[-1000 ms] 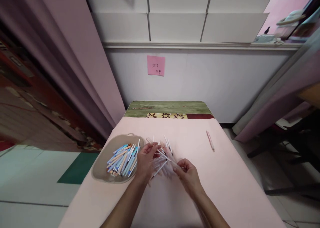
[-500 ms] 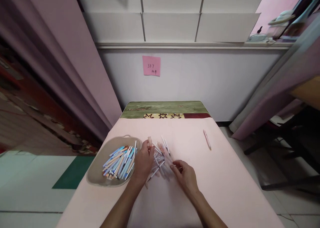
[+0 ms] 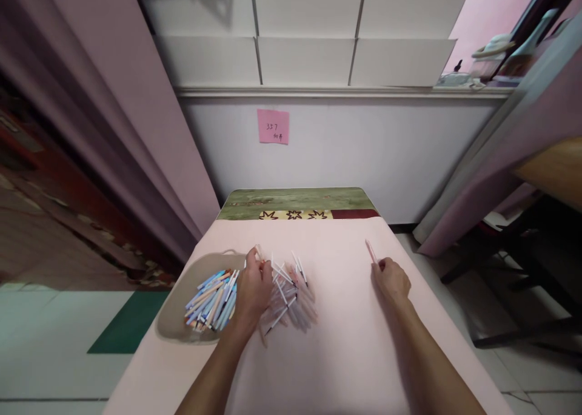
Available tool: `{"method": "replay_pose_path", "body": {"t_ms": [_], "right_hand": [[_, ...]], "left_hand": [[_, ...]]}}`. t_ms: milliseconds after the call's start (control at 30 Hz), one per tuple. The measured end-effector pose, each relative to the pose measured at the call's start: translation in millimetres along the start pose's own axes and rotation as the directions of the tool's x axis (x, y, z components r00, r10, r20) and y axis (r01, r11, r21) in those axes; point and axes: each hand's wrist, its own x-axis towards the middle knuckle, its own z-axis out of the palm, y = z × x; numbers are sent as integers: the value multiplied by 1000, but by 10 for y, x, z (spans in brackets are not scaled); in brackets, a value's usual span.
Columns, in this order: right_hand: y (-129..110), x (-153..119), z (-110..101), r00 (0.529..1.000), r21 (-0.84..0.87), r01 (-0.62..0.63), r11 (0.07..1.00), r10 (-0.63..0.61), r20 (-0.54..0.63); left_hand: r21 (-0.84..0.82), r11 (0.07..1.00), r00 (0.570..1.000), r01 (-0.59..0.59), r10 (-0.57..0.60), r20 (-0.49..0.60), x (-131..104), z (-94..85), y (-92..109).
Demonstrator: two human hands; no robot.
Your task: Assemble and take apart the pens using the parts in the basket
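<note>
My left hand (image 3: 253,289) is between the bin and the loose pile, fingers pinched around a small translucent pinkish pen part (image 3: 259,250) whose tip sticks out above them; the rest is hidden. Beside that hand lies a pile of clear pen barrels (image 3: 300,312), mixed with white refills (image 3: 282,313) that have dark ends. My right hand (image 3: 391,280) is at the right of the table, its fingertips closed on the lower end of a pink pen (image 3: 370,250). The pen still lies along the cloth, pointing away from me.
A beige bin (image 3: 170,318) at the left holds many blue, orange and white pens (image 3: 211,300). Pink cloth (image 3: 345,354) covers the table, with a green patterned strip (image 3: 295,198) at its far edge. Behind stands a white wall with a pink note (image 3: 273,127).
My right hand has left the pile of barrels and moved right to the pink pen, taking hold of it. My left hand shifted slightly left, still pinching its part.
</note>
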Motion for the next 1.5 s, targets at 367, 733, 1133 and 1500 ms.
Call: {"method": "replay_pose_path", "body": {"t_ms": [367, 733, 1133, 1500], "right_hand": [[-632, -1382, 315, 788, 860, -305, 409, -399, 469], [-906, -1779, 123, 438, 665, -679, 311, -554, 708], [-897, -1793, 243, 557, 696, -597, 400, -418, 718], [-931, -1823, 258, 556, 687, -648, 329, -412, 722]], "left_hand": [[311, 944, 912, -114, -24, 409, -351, 199, 102], [-765, 197, 784, 613, -36, 619, -502, 176, 211], [-807, 190, 829, 559, -145, 540, -476, 244, 215], [-814, 240, 849, 529, -144, 509, -444, 187, 239]]}}
